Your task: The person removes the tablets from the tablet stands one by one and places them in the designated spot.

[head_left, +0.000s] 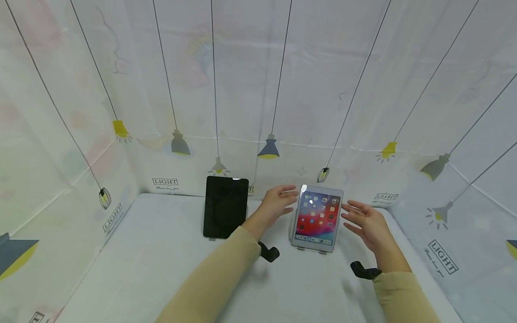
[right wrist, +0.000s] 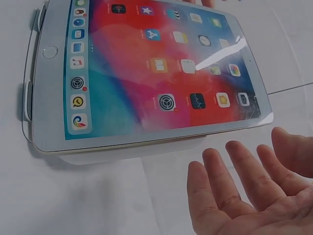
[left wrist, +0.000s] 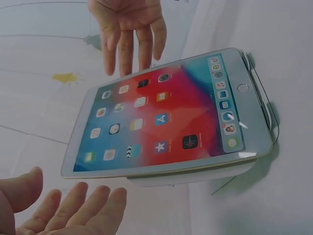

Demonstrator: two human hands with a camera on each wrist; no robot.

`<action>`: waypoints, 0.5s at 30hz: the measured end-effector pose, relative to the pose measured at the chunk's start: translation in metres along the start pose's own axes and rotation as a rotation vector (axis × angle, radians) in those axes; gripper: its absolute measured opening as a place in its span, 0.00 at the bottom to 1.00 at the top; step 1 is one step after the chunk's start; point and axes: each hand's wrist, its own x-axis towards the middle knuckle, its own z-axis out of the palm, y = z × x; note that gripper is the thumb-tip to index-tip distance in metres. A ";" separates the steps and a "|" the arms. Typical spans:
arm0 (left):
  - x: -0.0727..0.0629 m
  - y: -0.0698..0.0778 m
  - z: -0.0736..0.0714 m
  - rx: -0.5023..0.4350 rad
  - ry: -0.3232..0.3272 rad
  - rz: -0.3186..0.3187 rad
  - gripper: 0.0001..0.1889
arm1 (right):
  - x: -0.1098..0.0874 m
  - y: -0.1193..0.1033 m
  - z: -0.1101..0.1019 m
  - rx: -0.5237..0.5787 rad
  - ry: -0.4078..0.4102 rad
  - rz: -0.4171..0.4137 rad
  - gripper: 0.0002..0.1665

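Note:
A white tablet (head_left: 317,220), its screen lit with rows of app icons, leans back on a clear stand (left wrist: 266,105). My left hand (head_left: 276,204) is beside the tablet's left edge, fingers extended. On the other side my right hand (head_left: 365,222) is raised at the right edge with its fingers spread. In the right wrist view, a gap shows between these fingers (right wrist: 222,178) and the tablet's side. The left wrist view has the left hand's fingers (left wrist: 93,205) just off the opposite side. Neither hand grips anything.
A black tablet (head_left: 225,211) with a dark screen stands to the left, behind my left forearm. Both tablets are on a white-covered table (head_left: 161,251). A pale curtain (head_left: 250,89) printed with hanging lamps encloses the table's back and sides. Black wrist mounts (head_left: 269,252) jut inward from both sleeves.

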 end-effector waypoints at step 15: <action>0.008 0.006 0.013 -0.025 0.051 0.001 0.21 | 0.005 -0.009 0.001 0.009 0.027 -0.003 0.40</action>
